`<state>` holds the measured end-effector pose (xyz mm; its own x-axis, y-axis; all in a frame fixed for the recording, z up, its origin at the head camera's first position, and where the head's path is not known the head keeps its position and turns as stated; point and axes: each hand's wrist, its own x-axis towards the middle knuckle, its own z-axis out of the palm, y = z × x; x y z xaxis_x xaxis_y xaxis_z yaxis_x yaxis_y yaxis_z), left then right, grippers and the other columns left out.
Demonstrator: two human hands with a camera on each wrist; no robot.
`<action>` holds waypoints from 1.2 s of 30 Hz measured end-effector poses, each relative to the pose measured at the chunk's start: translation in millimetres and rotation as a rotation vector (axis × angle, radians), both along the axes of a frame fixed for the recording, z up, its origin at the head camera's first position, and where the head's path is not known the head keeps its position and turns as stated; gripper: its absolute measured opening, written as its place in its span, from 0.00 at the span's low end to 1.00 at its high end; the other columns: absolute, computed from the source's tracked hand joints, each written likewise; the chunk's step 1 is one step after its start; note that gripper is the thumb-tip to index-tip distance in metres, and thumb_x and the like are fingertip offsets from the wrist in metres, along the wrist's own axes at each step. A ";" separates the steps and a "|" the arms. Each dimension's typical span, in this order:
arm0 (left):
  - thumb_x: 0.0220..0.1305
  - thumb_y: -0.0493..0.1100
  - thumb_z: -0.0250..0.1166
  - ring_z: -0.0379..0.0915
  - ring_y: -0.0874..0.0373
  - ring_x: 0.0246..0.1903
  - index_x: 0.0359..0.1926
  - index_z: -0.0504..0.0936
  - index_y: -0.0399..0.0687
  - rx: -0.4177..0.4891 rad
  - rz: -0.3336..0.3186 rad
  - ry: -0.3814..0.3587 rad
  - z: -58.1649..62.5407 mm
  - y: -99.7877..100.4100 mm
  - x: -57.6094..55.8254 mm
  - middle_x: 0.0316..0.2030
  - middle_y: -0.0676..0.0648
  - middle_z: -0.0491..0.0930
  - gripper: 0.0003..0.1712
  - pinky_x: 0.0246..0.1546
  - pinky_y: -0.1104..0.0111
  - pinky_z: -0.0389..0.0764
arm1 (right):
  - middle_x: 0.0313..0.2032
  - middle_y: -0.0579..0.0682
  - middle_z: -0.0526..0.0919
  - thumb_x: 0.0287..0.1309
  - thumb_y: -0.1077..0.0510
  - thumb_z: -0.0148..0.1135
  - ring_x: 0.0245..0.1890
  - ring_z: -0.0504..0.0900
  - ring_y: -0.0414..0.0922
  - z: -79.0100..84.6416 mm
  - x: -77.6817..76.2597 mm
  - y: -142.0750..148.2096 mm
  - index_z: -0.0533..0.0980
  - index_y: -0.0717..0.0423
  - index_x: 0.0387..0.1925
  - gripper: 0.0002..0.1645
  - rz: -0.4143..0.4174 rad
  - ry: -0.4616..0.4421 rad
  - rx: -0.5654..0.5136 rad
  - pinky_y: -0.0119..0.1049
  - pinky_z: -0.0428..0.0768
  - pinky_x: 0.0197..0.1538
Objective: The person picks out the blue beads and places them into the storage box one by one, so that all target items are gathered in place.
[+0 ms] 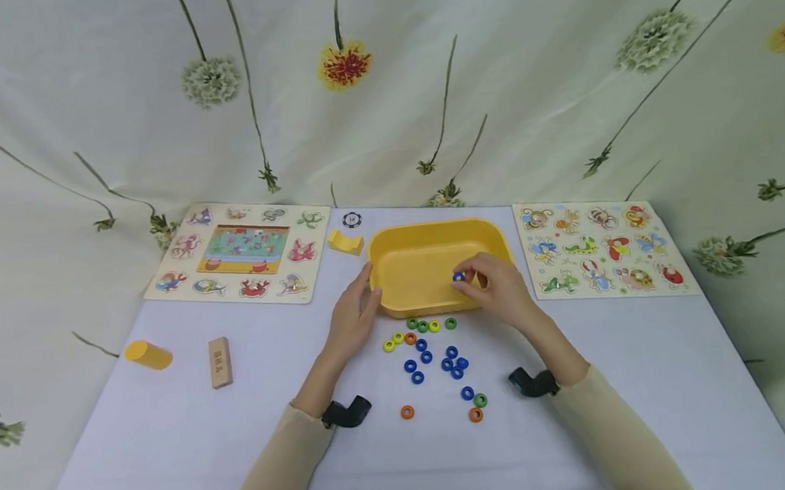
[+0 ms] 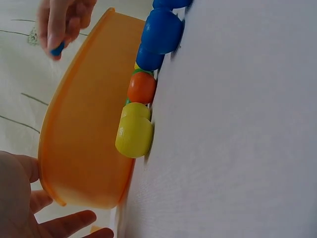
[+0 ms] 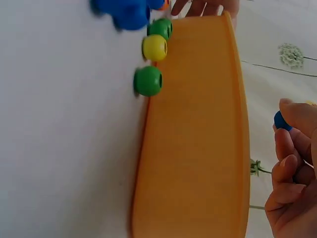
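One blue bead sits pinched between the thumb and forefinger of the right hand, raised above the yellow tray, whose floor lies below those fingertips. The left hand has its fingers spread apart, touching the tray's left end. Loose beads in blue, green, yellow and orange lie on the white tablecloth, between the two wrists and nearer the person than either set of fingers. Just beyond the left fingers stands a yellow notched block; farther left of them lie a wooden block and a yellow cylinder. Right of the pinching fingers lies an insect picture board.
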<state>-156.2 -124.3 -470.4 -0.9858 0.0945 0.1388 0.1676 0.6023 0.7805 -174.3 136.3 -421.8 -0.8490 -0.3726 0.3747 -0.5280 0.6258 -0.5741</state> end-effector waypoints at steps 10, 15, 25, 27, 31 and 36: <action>0.66 0.55 0.44 0.52 0.53 0.64 0.67 0.49 0.61 -0.005 -0.001 0.002 -5.5 8.7 3.0 0.65 0.51 0.57 0.30 0.63 0.57 0.54 | 0.25 0.44 0.76 0.52 0.49 0.61 0.28 0.71 0.42 -10.5 -67.2 -40.4 0.78 0.49 0.33 0.09 0.014 -0.313 0.272 0.32 0.69 0.33; 0.66 0.55 0.43 0.51 0.54 0.64 0.68 0.48 0.63 -0.016 -0.008 -0.003 -4.3 8.5 2.6 0.65 0.52 0.56 0.30 0.63 0.58 0.54 | 0.24 0.45 0.76 0.50 0.50 0.63 0.28 0.72 0.42 -17.0 -72.0 -48.0 0.79 0.51 0.33 0.10 0.058 -0.390 0.297 0.33 0.71 0.34; 0.66 0.54 0.43 0.52 0.54 0.64 0.68 0.48 0.63 -0.009 -0.011 0.002 -2.1 6.5 0.2 0.65 0.52 0.56 0.30 0.62 0.57 0.54 | 0.26 0.44 0.74 0.51 0.48 0.61 0.27 0.69 0.43 -7.7 -52.0 -27.8 0.75 0.50 0.48 0.21 -0.035 -0.287 0.180 0.33 0.68 0.31; 0.66 0.54 0.43 0.51 0.54 0.64 0.68 0.48 0.62 -0.011 -0.015 0.002 -1.6 5.9 0.6 0.65 0.52 0.56 0.30 0.62 0.57 0.54 | 0.25 0.44 0.74 0.51 0.50 0.62 0.25 0.68 0.43 -4.5 -40.2 -16.3 0.75 0.52 0.48 0.22 -0.035 -0.216 0.071 0.32 0.68 0.29; 0.66 0.54 0.43 0.51 0.54 0.64 0.68 0.48 0.62 -0.015 -0.013 0.014 -0.7 3.6 1.3 0.65 0.52 0.55 0.30 0.63 0.57 0.54 | 0.24 0.44 0.74 0.48 0.53 0.64 0.20 0.66 0.41 -1.2 -13.0 8.2 0.76 0.56 0.45 0.21 -0.013 -0.080 -0.107 0.29 0.64 0.23; 0.66 0.54 0.43 0.51 0.53 0.64 0.68 0.47 0.61 -0.021 -0.009 0.024 -1.0 0.4 1.9 0.66 0.51 0.55 0.31 0.62 0.57 0.55 | 0.24 0.42 0.75 0.44 0.57 0.67 0.17 0.64 0.39 -7.6 23.2 28.3 0.77 0.54 0.42 0.19 0.010 -0.035 -0.168 0.27 0.61 0.20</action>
<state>-154.3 -124.0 -471.4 -0.9813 0.1070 0.1598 0.1916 0.6168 0.7634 -151.1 164.7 -429.4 -0.8592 -0.3163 0.4022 -0.5116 0.5143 -0.6883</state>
